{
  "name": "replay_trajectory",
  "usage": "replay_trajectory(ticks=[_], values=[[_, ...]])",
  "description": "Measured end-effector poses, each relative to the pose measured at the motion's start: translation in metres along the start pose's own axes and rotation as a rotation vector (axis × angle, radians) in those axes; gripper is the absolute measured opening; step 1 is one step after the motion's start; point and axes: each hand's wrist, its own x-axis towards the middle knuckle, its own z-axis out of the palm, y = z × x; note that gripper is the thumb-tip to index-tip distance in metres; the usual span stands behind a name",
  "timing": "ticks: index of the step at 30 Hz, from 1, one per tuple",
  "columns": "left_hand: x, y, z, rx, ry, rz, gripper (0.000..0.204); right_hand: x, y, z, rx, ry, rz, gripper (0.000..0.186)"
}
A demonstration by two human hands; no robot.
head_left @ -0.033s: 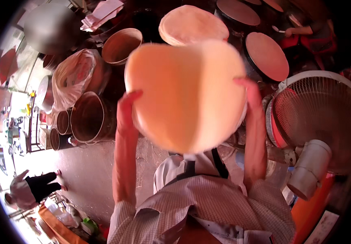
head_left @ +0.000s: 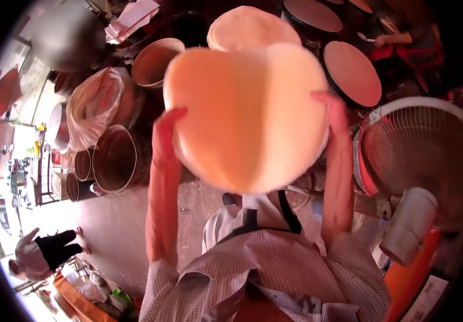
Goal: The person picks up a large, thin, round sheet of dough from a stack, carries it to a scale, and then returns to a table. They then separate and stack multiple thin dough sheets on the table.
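1. Pale round sheet [head_left: 245, 118] — at the centre of the frame, bowed along its middle, spanning between the two hands.
2. Caged fan [head_left: 417, 147], right side of the frame, beyond the right forearm.
3. Pale round stack [head_left: 253, 29], top centre, partly hidden behind the sheet's upper edge.
4. Left hand [head_left: 167, 130] — holding the sheet's left edge, thumb over its face.
5. Right hand [head_left: 337, 116], holding the opposite edge likewise.

There are two grips [head_left: 166, 129] [head_left: 335, 114] and one fan [head_left: 419, 145].
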Motion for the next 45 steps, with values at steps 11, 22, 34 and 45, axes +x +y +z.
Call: replay_trajectory(ticks=[11, 22, 34, 45], values=[[0.339, 0.071, 0.028, -0.024, -0.178, -0.076, 0.04, 0.269, -0.115, -0.024, 0.132, -0.032, -0.088, 0.047], [0.4, -0.013, -0.077, 0.319, 0.034, -0.158, 0.014, 0.291, 0.007, -0.08, -0.086, 0.635, -0.295, 0.057], [0.312, -0.08, -0.087, -0.178, 0.099, -0.672, 0.069, 0.211, 0.123, -0.017, -0.115, 0.388, 0.273, 0.055], [0.319, -0.075, -0.049, -0.303, 0.061, -0.603, 0.097, 0.206, 0.08, 0.007, -0.003, 0.337, 0.331, 0.031]])
